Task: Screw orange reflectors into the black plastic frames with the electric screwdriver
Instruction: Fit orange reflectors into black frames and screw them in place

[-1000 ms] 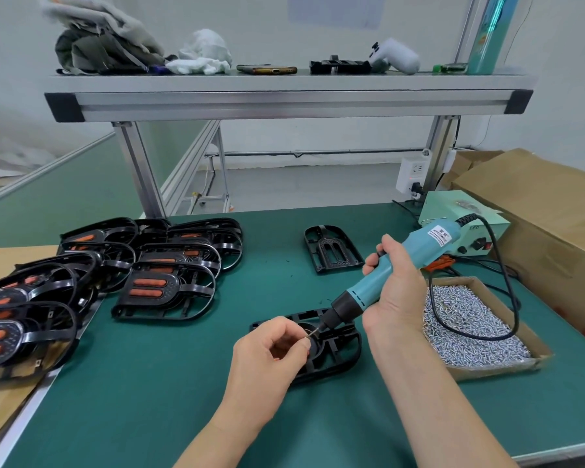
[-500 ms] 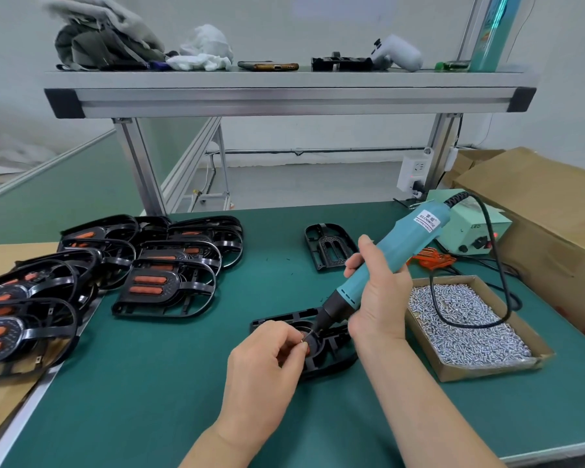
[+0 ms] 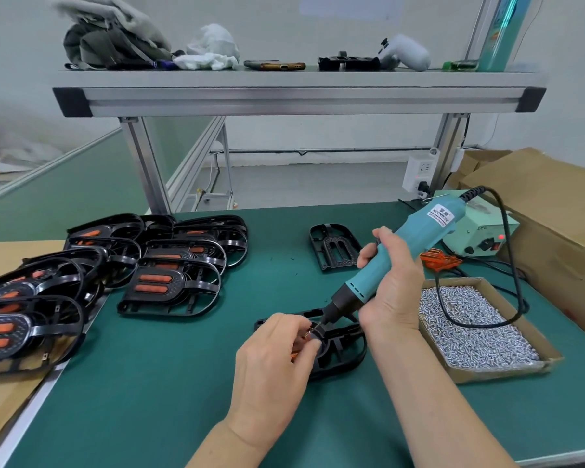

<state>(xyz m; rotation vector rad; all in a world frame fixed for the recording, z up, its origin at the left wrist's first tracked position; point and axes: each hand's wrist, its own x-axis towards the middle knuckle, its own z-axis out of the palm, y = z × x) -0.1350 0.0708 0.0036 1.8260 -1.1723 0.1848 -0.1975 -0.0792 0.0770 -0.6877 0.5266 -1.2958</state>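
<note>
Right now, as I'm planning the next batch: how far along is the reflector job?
Done: a pile of frames with reflectors fitted lies at the left. In hand: the right hand grips the electric screwdriver, bit down on the near frame, where the left hand pinches what looks like an orange reflector. Left: one bare frame behind it, at least.

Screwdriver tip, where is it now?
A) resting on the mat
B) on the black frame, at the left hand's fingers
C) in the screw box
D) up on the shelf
B: the right hand grips the screwdriver, tip down on the frame where the left hand pinches a screw.
</note>
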